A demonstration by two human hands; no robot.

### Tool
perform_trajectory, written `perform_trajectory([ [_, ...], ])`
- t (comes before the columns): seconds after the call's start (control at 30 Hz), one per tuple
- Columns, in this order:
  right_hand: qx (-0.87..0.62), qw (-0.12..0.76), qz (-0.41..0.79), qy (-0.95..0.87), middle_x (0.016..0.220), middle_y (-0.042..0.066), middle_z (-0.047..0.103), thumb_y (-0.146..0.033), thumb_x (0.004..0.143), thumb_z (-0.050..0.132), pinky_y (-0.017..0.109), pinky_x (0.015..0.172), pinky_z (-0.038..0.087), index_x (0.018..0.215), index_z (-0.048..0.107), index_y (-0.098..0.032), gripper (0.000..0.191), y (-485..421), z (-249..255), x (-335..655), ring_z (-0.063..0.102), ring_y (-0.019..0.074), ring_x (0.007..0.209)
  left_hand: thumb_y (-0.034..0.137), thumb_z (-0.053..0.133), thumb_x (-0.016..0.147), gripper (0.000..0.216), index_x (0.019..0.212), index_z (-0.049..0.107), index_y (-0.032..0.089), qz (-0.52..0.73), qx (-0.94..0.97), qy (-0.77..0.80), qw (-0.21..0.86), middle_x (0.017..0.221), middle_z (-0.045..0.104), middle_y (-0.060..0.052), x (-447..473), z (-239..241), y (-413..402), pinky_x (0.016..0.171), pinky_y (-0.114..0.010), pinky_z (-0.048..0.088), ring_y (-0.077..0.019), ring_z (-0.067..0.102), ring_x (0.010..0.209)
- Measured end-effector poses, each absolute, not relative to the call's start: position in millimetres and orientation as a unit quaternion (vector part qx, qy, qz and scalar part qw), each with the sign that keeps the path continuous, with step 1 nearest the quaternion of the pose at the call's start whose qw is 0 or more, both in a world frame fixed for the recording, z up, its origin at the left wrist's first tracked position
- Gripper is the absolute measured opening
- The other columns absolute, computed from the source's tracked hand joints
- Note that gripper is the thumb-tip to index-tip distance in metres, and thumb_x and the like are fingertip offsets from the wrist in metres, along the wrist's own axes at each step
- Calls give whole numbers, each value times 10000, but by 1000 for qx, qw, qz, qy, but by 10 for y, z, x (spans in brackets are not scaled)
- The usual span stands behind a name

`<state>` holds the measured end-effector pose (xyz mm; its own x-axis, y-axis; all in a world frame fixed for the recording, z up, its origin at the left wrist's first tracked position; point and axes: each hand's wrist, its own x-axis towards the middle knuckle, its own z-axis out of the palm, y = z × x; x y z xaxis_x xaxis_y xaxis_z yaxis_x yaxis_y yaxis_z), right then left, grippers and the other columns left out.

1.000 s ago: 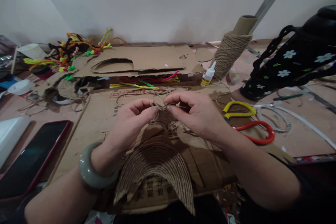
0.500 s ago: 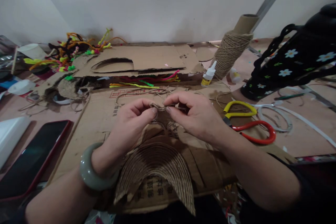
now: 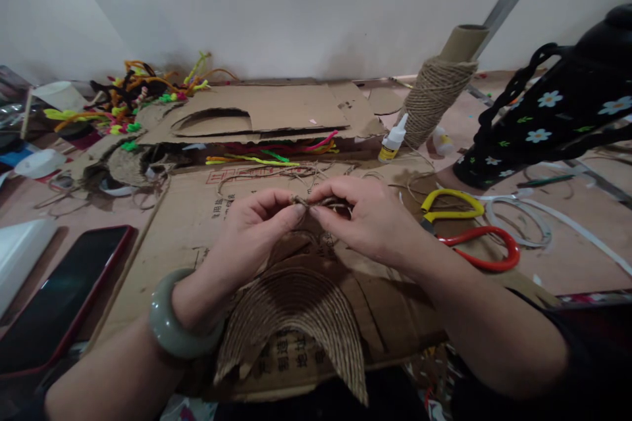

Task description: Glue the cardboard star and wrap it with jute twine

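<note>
My left hand (image 3: 264,227) and my right hand (image 3: 363,220) meet above the cardboard, thumbs and forefingers pinched on a short piece of brown jute twine (image 3: 300,200). The fingertips of both hands nearly touch, and part of the twine is hidden behind the right fingers. Closer to me lies a crescent of glued twine rows (image 3: 296,289), flat on a printed cardboard sheet (image 3: 162,237). Loose twine strands trail on the sheet beyond my hands. A pale green bangle circles my left wrist.
Right of my hands lie scissors (image 3: 486,262) with red and yellow handles. Behind them stand a small glue bottle (image 3: 393,139), a twine spool (image 3: 437,99) and a black flowered bottle (image 3: 538,112). A phone (image 3: 64,296) lies left; colourful pipe cleaners (image 3: 138,89) heap at back left.
My left fingertips have shifted slightly right, closing the gap to my right fingertips, so less of the twine shows between them. The other things stay where they were.
</note>
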<state>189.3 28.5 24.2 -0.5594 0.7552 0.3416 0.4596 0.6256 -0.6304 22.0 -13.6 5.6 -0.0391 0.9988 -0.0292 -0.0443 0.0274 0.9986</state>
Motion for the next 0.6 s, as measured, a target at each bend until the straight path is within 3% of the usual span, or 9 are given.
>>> perform_trajectory([
  [0.33,-371,300,285,-831,686,-15,657,-196,759,546,218,587,370,770,647,-162,108,285,285,1898,548,88,613,259,735,696,77,716,687,203,531,457,482,526,667,641,19,206,20,-129,563,-189,455,-88,548,606],
  [0.6,-373,282,280,-838,698,-12,661,-225,760,542,230,586,359,772,653,-182,119,279,247,1892,546,101,627,239,712,684,77,682,657,186,514,454,513,516,603,594,24,224,52,-136,496,-198,407,-90,499,538],
])
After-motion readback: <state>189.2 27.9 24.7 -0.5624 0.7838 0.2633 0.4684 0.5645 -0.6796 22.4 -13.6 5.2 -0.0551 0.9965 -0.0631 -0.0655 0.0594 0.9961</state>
